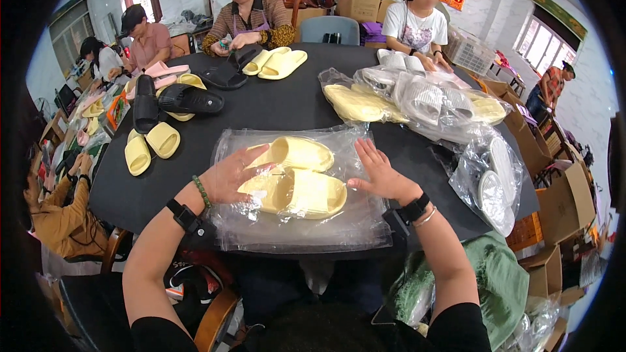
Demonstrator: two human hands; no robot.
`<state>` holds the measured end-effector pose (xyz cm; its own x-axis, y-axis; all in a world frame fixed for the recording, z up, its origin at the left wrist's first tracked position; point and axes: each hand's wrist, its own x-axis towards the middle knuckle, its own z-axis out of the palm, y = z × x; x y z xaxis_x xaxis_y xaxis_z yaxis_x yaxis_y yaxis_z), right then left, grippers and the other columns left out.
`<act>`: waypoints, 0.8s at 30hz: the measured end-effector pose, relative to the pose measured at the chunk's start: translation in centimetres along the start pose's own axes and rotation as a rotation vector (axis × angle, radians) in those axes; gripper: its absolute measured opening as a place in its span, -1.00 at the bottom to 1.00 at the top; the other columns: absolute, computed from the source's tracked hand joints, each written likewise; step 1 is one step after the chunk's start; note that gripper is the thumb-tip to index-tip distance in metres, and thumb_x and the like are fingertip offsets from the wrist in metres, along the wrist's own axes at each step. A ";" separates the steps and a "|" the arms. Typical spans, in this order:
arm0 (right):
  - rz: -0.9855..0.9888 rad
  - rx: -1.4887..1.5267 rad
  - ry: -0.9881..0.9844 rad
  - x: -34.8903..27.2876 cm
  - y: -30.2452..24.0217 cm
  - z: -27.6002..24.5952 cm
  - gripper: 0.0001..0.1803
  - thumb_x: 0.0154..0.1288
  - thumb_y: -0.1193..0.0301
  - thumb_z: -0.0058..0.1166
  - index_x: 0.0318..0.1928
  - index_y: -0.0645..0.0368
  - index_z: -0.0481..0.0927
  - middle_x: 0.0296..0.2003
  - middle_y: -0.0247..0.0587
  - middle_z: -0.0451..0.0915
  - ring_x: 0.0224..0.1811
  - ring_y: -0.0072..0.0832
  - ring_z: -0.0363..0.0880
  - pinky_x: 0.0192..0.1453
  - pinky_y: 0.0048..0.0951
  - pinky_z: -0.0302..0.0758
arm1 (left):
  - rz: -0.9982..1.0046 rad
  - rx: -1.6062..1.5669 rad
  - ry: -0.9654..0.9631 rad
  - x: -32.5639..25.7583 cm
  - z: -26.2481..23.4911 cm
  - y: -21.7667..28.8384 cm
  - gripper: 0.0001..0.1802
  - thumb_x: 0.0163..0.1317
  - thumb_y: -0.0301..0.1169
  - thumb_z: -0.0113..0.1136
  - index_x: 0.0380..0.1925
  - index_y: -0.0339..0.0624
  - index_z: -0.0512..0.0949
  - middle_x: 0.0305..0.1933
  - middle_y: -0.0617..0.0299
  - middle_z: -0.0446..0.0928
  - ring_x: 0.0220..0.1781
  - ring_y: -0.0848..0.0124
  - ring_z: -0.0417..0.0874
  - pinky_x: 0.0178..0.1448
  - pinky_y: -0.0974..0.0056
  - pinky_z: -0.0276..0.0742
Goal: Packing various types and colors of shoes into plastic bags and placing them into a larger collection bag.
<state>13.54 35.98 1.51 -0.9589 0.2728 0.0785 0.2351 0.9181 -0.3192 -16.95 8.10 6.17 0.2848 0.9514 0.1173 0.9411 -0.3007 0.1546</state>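
Observation:
A pair of pale yellow slippers (316, 192) lies side by side on a clear plastic bag (306, 234) at the table's near edge; whether they are inside it or under a loose layer is hard to make out, though film seems to cover them. My left hand (231, 173) rests with spread fingers at the left end of the pair, touching the plastic. At the bag's right side my right hand (381, 173) is held flat, fingers stretched out, apart from the slippers. Neither hand grips anything.
Bagged grey and yellow slippers (424, 98) are piled at the right, with bagged white ones (495, 189) nearer. Loose black slippers (189, 99) and yellow slippers (151, 148) lie left on the black table (280, 107). Co-workers sit across; cartons (567, 202) stand right.

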 end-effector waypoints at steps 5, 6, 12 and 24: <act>0.040 -0.019 -0.090 1.7 1.7 2.1 0.36 0.06 -0.44 0.03 0.49 0.35 -0.22 0.51 0.22 -0.21 0.60 -0.02 -0.39 0.56 0.05 -0.21 | 0.017 0.023 0.141 -0.8 -0.4 -2.2 0.00 -0.07 0.00 0.41 0.41 0.10 0.20 0.52 -0.08 0.04 0.48 -0.03 0.18 0.50 -0.08 0.11; 0.089 -0.037 -0.129 1.7 1.7 2.7 0.42 -0.01 -0.47 0.06 0.49 0.36 -0.25 0.51 0.21 -0.23 0.60 -0.04 -0.40 0.57 0.03 -0.25 | -0.032 -0.016 0.133 -1.4 -0.4 -2.6 -0.06 0.07 0.11 0.30 0.43 0.10 0.18 0.53 -0.08 0.03 0.48 -0.07 0.19 0.50 -0.11 0.09; 0.130 -0.047 -0.212 1.8 1.7 2.4 0.54 -0.16 -0.50 0.15 0.49 0.36 -0.30 0.52 0.21 -0.31 0.60 -0.06 -0.46 0.59 -0.03 -0.35 | -0.075 0.368 -0.062 -3.0 0.3 -1.6 -0.15 0.12 0.07 0.24 0.39 0.06 0.26 0.49 -0.03 0.14 0.46 -0.03 0.22 0.48 -0.13 0.13; 0.159 -0.049 -0.277 2.1 1.2 2.6 0.75 -0.52 -0.47 0.35 0.49 0.34 -0.34 0.53 0.19 -0.35 0.60 -0.07 -0.53 0.57 0.02 -0.40 | -0.005 -0.079 -0.061 3.3 0.5 -5.2 -0.13 0.09 0.08 0.32 0.33 -0.13 0.32 0.38 -0.10 0.30 0.39 -0.02 0.33 0.42 0.05 0.30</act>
<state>11.38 36.86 -1.18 -0.9147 0.3317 -0.2307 0.3866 0.8846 -0.2609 -20.81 12.86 5.27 0.2925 0.9546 0.0569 0.9261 -0.2976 0.2321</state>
